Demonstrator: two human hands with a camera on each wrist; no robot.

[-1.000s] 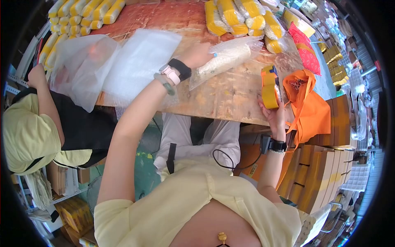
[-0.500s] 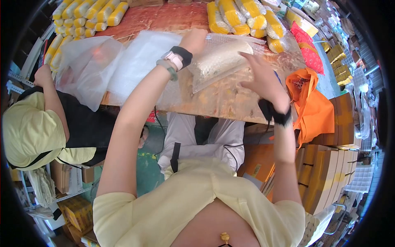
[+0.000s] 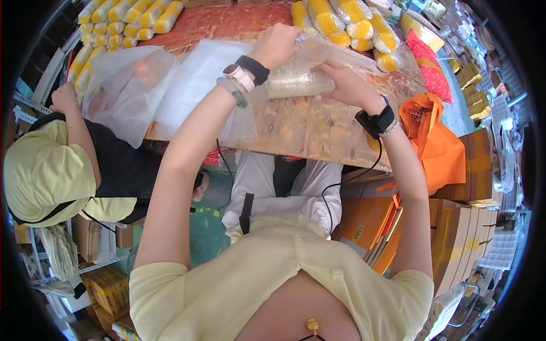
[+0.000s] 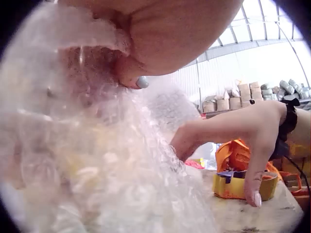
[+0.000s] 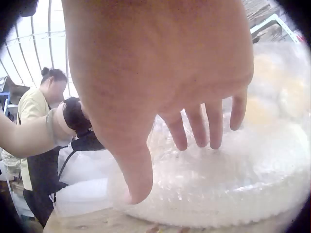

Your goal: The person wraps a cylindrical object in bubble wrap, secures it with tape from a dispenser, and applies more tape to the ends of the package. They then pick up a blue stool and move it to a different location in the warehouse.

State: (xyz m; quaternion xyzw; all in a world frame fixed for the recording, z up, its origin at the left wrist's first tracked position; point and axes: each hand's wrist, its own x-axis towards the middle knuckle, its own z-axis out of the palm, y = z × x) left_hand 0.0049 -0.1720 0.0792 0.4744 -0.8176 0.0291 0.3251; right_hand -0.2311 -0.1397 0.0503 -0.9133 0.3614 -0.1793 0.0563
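Note:
A pale bundle in clear bubble wrap [image 3: 298, 84] lies on the worn wooden table [image 3: 301, 133]. My left hand [image 3: 277, 45] pinches the far edge of the wrap, with the thumb pressed into the film in the left wrist view. At the bundle's right end is my right hand [image 3: 346, 84]. Its fingers [image 5: 214, 124] lie fairly straight on the wrapped surface, spread apart, with the thumb on the near side. A roll of yellow tape [image 4: 231, 188] in a dispenser stands on the table beyond my right thumb, mostly hidden under my wrist in the head view.
Clear plastic sheets [image 3: 199, 79] lie left of the bundle. Stacks of yellow-taped bundles [image 3: 133, 20] stand at the back left and back right [image 3: 364, 28]. An orange bag [image 3: 435, 148] hangs at the right edge. Another person [image 3: 51, 165] is at the left.
My right hand has let go of the yellow tape dispenser and moved left onto the bundle. My left hand has moved away from me, lifting the wrap's edge over the bundle.

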